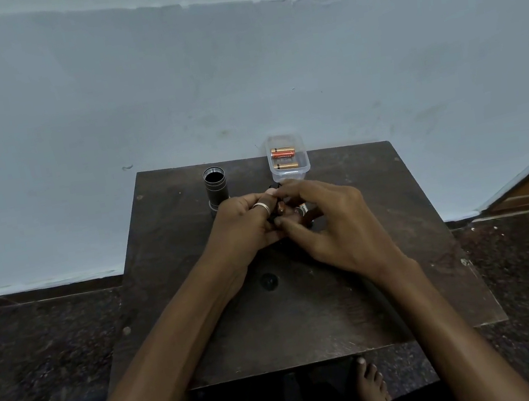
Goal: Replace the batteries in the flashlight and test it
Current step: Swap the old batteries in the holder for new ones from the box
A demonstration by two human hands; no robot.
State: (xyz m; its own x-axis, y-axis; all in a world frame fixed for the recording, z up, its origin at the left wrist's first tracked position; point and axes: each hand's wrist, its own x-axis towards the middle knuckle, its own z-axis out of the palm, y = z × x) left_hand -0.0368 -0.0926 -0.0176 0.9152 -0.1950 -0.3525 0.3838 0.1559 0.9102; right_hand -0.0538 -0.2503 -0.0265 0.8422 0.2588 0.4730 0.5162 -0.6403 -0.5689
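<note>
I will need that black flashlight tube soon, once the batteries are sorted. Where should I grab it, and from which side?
Probably best around the middle of the flashlight tube, coming from the left. It stands upright with its open end up, so a sideways grip round the barrel should keep it from tipping. The left hand sits just in front of it, and the plastic box stands to its right.
</note>
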